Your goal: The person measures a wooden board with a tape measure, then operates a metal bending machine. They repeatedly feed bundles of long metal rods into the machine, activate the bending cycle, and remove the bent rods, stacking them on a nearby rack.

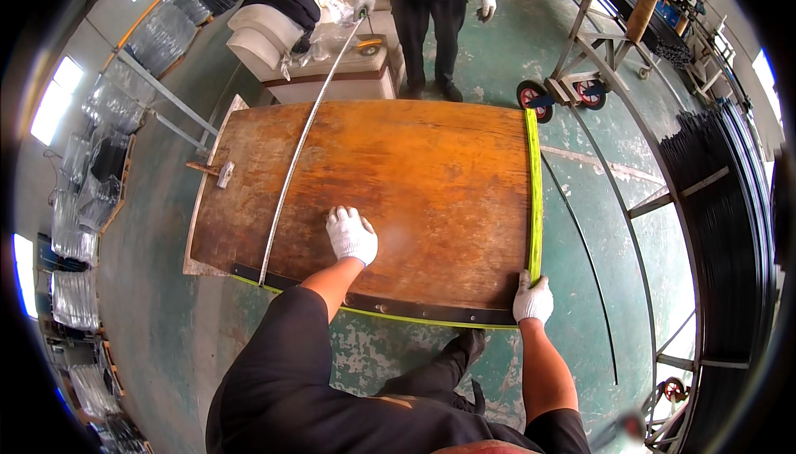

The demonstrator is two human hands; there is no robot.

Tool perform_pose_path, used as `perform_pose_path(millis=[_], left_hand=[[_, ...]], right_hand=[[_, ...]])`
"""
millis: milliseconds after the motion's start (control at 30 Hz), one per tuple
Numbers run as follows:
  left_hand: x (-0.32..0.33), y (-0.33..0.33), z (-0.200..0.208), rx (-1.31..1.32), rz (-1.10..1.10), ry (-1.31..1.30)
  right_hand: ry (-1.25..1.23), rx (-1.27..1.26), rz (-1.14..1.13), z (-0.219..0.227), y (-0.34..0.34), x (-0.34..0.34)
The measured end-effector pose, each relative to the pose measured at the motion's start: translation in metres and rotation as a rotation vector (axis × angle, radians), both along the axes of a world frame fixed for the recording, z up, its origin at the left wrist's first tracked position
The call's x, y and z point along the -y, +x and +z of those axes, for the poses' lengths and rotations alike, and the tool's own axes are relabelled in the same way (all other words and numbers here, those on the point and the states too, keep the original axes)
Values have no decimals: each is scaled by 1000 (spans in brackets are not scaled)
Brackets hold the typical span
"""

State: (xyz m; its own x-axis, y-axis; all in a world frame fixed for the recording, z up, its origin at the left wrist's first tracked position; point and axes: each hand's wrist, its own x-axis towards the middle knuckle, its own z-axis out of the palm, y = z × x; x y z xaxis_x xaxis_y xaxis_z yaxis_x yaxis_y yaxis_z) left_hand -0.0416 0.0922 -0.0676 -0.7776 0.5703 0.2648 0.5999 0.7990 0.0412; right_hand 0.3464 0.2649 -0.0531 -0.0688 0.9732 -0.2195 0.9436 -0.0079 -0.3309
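- The left hand (351,236), in a white glove, rests on the wooden surface (414,180), left of its middle; whether its fingers are closed under the palm, I cannot tell.
- The right hand (532,298), also gloved, is closed around the near end of the yellow-green strip (534,189) at the surface's near right corner.
- That strip lies along the right edge of the surface, running from the far corner to the near one.
- A long silver strip (297,155) crosses the surface, left of the left hand; a co-worker's gloved hand (365,4) grips its far end.
- A dark bar (414,309) lines the near edge.
- A hammer (224,174) lies near the left edge.
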Motion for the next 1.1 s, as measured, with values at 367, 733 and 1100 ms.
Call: perform_pose_path(millis=[367,733,1100], left_hand=[[1,0,4,13,-5,-17],[0,0,5,3,-9,18],[0,-7,-4,-35,-22,36]], right_hand=[[-24,-10,-10,2,-1,0],[1,-20,-6,2,-3,1],[21,-24,5,-8,-4,-2]])
